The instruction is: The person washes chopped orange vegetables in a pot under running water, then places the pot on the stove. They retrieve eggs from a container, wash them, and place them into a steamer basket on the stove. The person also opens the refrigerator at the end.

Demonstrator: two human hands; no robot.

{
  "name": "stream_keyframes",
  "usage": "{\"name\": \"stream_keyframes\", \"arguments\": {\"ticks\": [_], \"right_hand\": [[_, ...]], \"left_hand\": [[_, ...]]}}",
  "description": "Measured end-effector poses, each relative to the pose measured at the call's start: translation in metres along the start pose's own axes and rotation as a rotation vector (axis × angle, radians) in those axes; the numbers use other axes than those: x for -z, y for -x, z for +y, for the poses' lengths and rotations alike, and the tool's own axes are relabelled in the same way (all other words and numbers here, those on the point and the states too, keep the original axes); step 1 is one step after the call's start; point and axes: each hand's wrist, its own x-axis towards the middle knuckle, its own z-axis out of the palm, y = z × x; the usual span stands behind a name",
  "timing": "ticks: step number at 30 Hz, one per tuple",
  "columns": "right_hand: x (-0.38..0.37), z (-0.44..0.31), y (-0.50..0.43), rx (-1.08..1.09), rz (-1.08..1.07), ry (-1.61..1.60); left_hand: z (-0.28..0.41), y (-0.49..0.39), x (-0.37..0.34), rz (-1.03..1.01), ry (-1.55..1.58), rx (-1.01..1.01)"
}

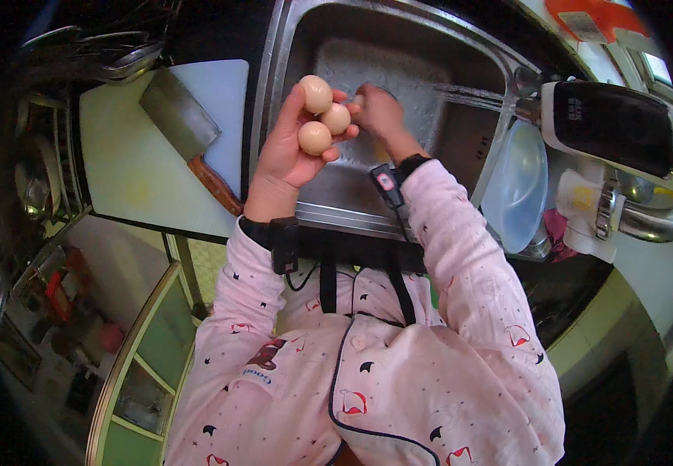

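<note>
My left hand (294,143) is palm up over the stainless steel sink (313,212), its fingers curled around three pale brown eggs (314,138). The eggs look wet and shiny. Just to the right, my right hand (378,113) reaches down into the sink beside the left fingertips. It is slightly blurred, and a small pale patch shows at its fingers; I cannot make out whether that is something held. A stream of water (467,96) runs into the basin from the tap at the right.
On the left, a cleaver (182,113) with a wooden handle lies on a white cutting board (121,157). A black and white tap unit (610,125) juts in from the right. Near the sink's right rim, a translucent bluish bowl (517,186) leans. Wrist straps carry small devices (386,180).
</note>
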Motion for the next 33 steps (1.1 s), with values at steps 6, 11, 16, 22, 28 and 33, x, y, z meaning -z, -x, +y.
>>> {"name": "stream_keyframes", "arguments": {"ticks": [6, 11, 16, 22, 28, 33], "right_hand": [[0.106, 0.019, 0.042, -0.085, -0.096, -1.805], [0.15, 0.014, 0.061, -0.019, -0.135, -1.845], [0.175, 0.009, 0.078, -0.141, -0.067, -1.867], [0.178, 0.011, 0.094, -0.118, -0.027, -1.862], [0.176, 0.011, 0.082, -0.017, -0.203, -1.964], [0.178, -0.001, 0.084, -0.038, -0.187, -1.988]], "left_hand": [[-0.007, -0.016, -0.033, -0.061, -0.056, 0.015], [-0.018, -0.033, -0.059, -0.047, -0.202, 0.023], [-0.031, -0.038, -0.084, -0.039, -0.246, 0.065], [-0.042, -0.033, -0.098, -0.009, -0.284, 0.021], [-0.039, -0.03, -0.094, 0.037, -0.267, -0.016], [-0.036, -0.024, -0.089, 0.013, -0.235, -0.016]]}}
